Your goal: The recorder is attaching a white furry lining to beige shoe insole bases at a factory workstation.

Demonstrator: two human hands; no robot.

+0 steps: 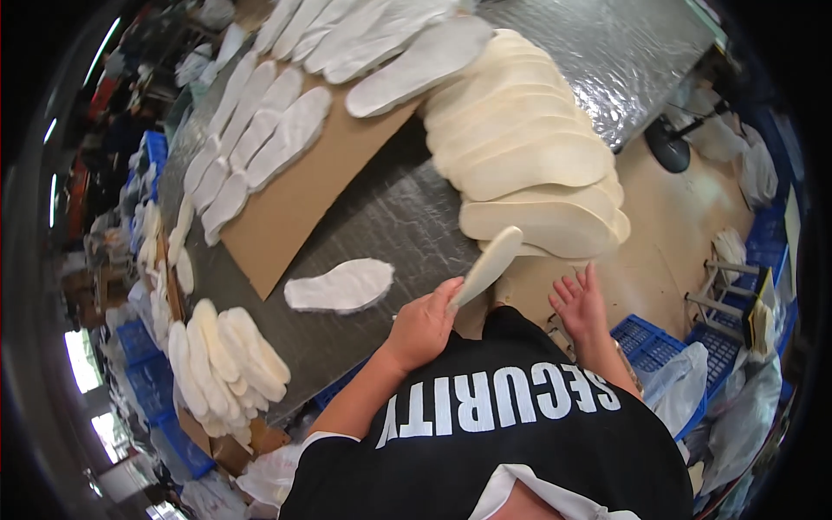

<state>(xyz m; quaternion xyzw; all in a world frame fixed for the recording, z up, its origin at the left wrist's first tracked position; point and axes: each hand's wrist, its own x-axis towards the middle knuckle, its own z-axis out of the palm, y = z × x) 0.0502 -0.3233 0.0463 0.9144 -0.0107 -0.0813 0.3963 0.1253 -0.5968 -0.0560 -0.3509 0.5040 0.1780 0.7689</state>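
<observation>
Insole [488, 267], cream, held by its near end in the left hand [425, 325]; the left fingers are clamped on it, and it stands tilted, its free end pointing far and to the right, just before the near end of a row of cream insoles [539, 160]; whether it touches that row cannot be told. The right hand [582, 305] is raised just to the right, palm turned up, its fingers slightly apart and grasping nothing. The row, its pieces overlapping, runs from far to near along the right of a dark worktable [373, 217]; to the left of the left hand, a single white fleecy insole [340, 285] lies flat on the worktable. Farther left, a brown cardboard sheet [290, 217] bears white insoles [290, 130] in overlapping rows; at the near left corner rests a pile of pale insoles [225, 360]; on the right, blue plastic crates [646, 342] sit beyond the right hand.
</observation>
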